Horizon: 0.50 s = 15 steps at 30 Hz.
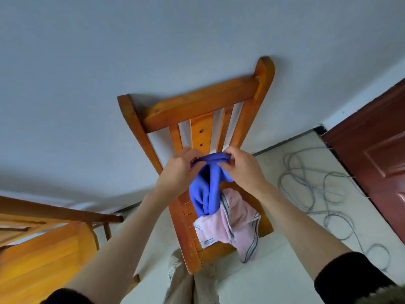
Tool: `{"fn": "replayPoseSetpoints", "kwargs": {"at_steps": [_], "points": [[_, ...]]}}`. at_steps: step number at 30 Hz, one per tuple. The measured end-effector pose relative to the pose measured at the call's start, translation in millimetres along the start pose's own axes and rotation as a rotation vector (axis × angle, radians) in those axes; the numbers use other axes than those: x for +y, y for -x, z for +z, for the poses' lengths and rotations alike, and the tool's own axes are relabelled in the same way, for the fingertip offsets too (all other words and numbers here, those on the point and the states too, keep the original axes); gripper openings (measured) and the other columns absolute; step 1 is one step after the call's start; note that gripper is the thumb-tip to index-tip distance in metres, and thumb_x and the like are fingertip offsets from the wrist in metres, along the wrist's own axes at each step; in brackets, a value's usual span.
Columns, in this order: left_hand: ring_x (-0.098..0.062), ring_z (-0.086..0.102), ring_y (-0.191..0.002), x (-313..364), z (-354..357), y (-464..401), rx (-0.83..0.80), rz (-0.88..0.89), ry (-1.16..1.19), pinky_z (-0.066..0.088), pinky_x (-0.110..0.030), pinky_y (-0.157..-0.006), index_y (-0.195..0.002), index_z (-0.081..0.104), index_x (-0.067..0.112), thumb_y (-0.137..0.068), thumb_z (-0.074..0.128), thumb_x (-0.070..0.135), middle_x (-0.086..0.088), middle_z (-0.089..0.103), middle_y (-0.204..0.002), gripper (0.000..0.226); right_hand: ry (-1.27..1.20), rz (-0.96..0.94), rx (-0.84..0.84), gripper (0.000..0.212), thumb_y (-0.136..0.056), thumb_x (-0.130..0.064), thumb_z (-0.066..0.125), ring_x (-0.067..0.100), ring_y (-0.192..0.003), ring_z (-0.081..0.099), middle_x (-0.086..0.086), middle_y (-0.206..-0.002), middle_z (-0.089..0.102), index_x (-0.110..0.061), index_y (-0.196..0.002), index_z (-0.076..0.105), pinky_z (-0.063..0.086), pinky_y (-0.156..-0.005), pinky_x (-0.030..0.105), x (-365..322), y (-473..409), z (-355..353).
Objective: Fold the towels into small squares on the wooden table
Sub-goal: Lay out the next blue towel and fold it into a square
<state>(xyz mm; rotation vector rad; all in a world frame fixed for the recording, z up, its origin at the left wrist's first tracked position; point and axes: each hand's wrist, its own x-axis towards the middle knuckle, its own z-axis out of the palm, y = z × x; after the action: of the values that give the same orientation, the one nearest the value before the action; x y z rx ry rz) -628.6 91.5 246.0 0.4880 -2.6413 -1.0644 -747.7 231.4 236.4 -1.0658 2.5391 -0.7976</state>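
A blue towel hangs bunched in the air above the seat of a wooden chair. My left hand pinches its top edge on the left, and my right hand pinches the same edge on the right, the two hands close together. Its lower end touches a pink towel with striped borders, which lies crumpled on the chair seat and droops over the front edge.
The chair stands against a pale wall. A wooden table with a slatted top fills the lower left. Loose grey cable lies coiled on the tiled floor at right, beside a dark red door.
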Motion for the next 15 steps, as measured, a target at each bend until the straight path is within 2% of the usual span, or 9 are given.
{"fn": "replayPoseSetpoints", "kwargs": {"at_steps": [3, 5, 8, 10, 12, 15], "points": [[-0.014, 0.049, -0.073, 22, -29, -1, 0.024, 0.047, 0.017, 0.036, -0.017, -0.067, -0.101, 0.065, 0.007, -0.089, 0.06, 0.013, -0.001, 0.057, -0.086, 0.014, 0.048, -0.096, 0.147, 0.012, -0.08, -0.013, 0.068, 0.016, -0.073, 0.042, -0.003, -0.077, 0.044, -0.006, -0.085, 0.058, 0.028, -0.06, 0.023, -28, 2, -31], [-0.013, 0.049, -0.074, 36, -49, -1, 0.054, 0.086, 0.025, 0.039, -0.021, -0.07, -0.1, 0.065, 0.006, -0.089, 0.059, 0.011, 0.003, 0.055, -0.084, 0.013, 0.113, -0.129, 0.221, 0.015, -0.077, -0.014, 0.071, 0.019, -0.077, 0.045, 0.003, -0.081, 0.05, -0.006, -0.083, 0.061, 0.028, -0.061, 0.021, -47, 6, -49], [-0.01, 0.05, -0.073, 56, -79, -4, 0.111, 0.15, 0.048, 0.04, -0.015, -0.07, -0.098, 0.066, 0.005, -0.088, 0.06, 0.008, 0.001, 0.056, -0.085, 0.011, 0.131, -0.212, 0.259, 0.019, -0.072, -0.013, 0.076, 0.027, -0.082, 0.05, 0.01, -0.084, 0.055, -0.004, -0.079, 0.061, 0.038, -0.069, 0.03, -71, 10, -69], [-0.003, 0.048, -0.072, 68, -99, -6, 0.135, 0.199, 0.049, 0.038, -0.008, -0.073, -0.096, 0.066, 0.007, -0.088, 0.059, 0.008, 0.007, 0.056, -0.085, 0.01, 0.079, -0.218, 0.255, 0.018, -0.075, -0.012, 0.073, 0.025, -0.084, 0.051, 0.009, -0.086, 0.055, -0.003, -0.081, 0.059, 0.042, -0.073, 0.031, -87, 12, -82], [-0.002, 0.047, -0.07, 80, -117, -6, 0.145, 0.238, 0.046, 0.036, -0.005, -0.073, -0.095, 0.067, 0.009, -0.089, 0.059, 0.01, 0.016, 0.051, -0.081, 0.01, -0.048, -0.163, 0.216, 0.016, -0.08, -0.01, 0.068, 0.018, -0.081, 0.053, 0.002, -0.087, 0.056, -0.005, -0.091, 0.057, 0.04, -0.072, 0.024, -103, 15, -94], [-0.001, 0.05, -0.068, 95, -140, -6, 0.174, 0.233, 0.048, 0.038, -0.007, -0.071, -0.096, 0.066, 0.01, -0.089, 0.06, 0.012, 0.009, 0.052, -0.082, 0.01, -0.198, -0.187, 0.123, 0.023, -0.084, -0.01, 0.065, -0.001, -0.074, 0.053, -0.011, -0.089, 0.058, -0.015, -0.105, 0.058, 0.039, -0.071, 0.014, -131, 21, -114]]}}
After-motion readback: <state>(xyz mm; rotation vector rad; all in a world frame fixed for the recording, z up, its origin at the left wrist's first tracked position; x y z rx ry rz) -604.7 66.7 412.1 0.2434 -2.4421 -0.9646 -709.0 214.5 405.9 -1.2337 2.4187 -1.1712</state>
